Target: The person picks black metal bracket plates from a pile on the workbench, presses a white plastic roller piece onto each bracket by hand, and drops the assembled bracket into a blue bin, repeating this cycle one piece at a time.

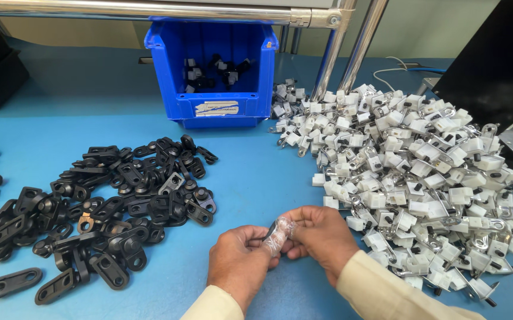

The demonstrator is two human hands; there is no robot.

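Pinched between left hand and right hand at lower centre of the frame: a small dark part in clear plastic wrap, fingertips of both closed on it, slanting up toward the right. Mostly hidden, glossy wrap crinkled. Black bracket pile lower left, white clip heap right, blue bin above.

Both arms wear long cream sleeves of plain woven cloth that end at the wrists, with the left sleeve showing only its cuff at the lower edge of the view. The right sleeve shows more of its length and is creased in soft folds. The left hand and right hand are bare, with no rings, watch or gloves in view.
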